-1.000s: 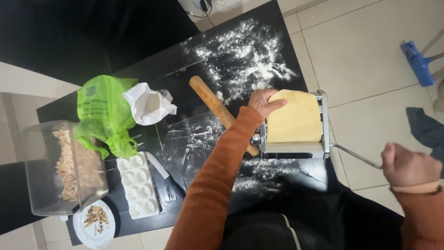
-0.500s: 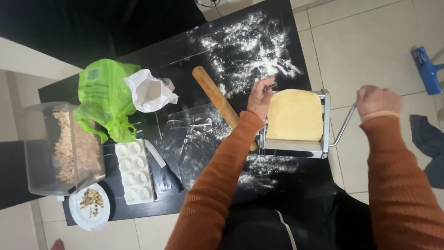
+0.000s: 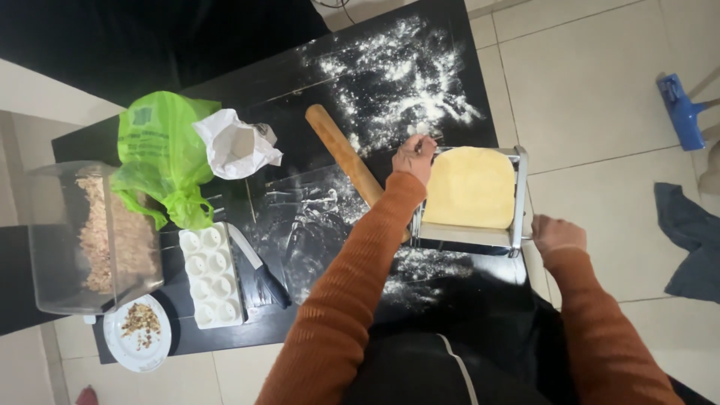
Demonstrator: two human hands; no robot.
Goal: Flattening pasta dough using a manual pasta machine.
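Two hands at the pasta machine: your left hand pinches the dough sheet at its far corner above the rollers; your right hand closes around the crank. Rolling step; next, turn steadily while guiding dough.

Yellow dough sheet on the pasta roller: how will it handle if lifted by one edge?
The dough sheet is probably floppy: it looks thin and lies flat across the pasta roller, so it would likely sag. It may stretch or tear if held by one corner, which may be why the left hand is at its edge. Flour on the black table hints at stickiness.
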